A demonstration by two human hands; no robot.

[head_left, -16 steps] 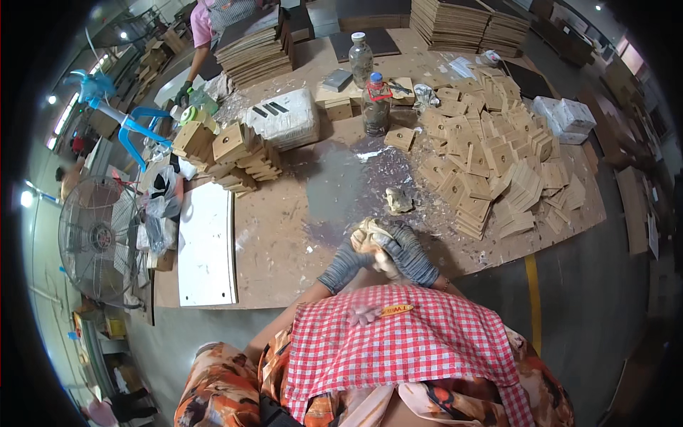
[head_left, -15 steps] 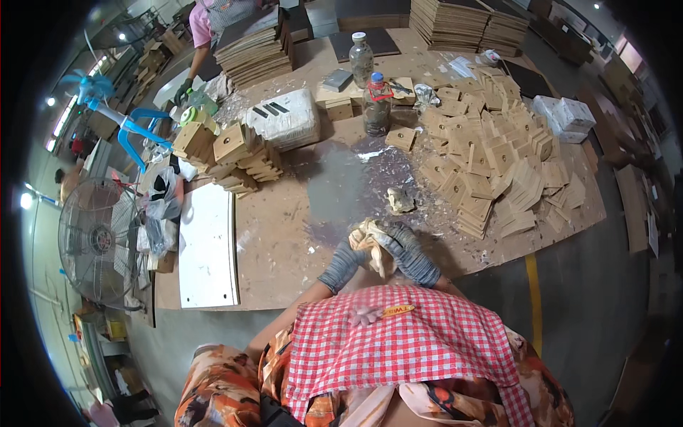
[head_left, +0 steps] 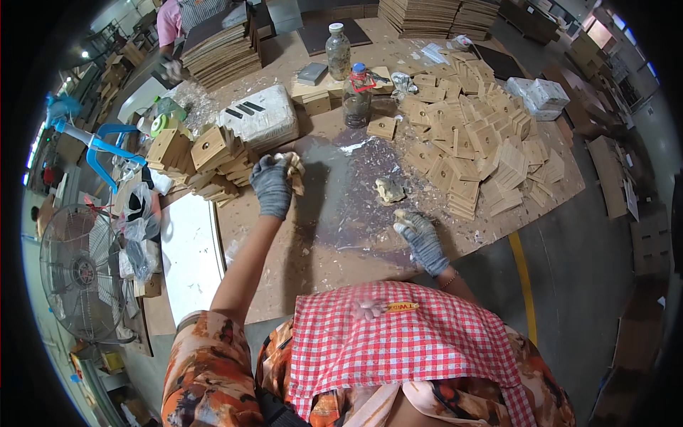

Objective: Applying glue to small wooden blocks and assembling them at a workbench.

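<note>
My left hand (head_left: 272,186), in a grey knitted glove, is closed on a crumpled beige rag (head_left: 295,173). It is over the table beside the stacked wooden blocks (head_left: 213,148). My right hand (head_left: 421,240), gloved the same way, is low over the table near its front edge. Its fingers are loosely bent and apart, with pale patches at the tips; no held thing is plain there. Just beyond it lies a pale, rough lump (head_left: 389,191) on the stained tabletop (head_left: 334,206), apart from the hand.
A big heap of wooden blocks with holes (head_left: 462,149) covers the right side. Two bottles, one with a blue cap (head_left: 357,99), stand mid-table. At left are a wrapped white bundle (head_left: 260,117), a white panel (head_left: 188,242) and fans (head_left: 82,267). Another person (head_left: 171,28) works far left.
My hands, together on the rag before, have parted. The left has carried the rag forward and left; the right has moved slightly right, off the rag. The view has shifted a little.
</note>
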